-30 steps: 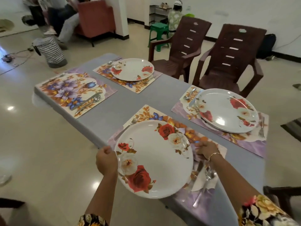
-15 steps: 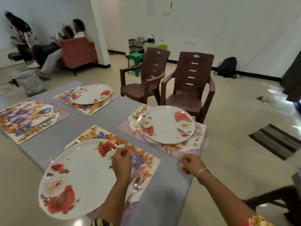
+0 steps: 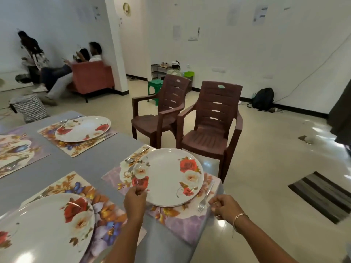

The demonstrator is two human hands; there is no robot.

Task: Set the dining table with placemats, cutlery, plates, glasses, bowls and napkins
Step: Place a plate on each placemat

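Left hand (image 3: 135, 201) on round glossy plate (image 3: 168, 177)

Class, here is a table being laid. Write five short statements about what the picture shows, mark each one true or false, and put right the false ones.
1. The left hand grips the rim of a flowered plate. True.
2. A fork lies on the placemat to the right of that plate. True.
3. The right hand holds a glass. False: no glass is seen; it hovers near the fork, loosely curled.
4. Two brown chairs stand past the table. True.
5. Every placemat in view has a plate. False: the far-left placemat has none.
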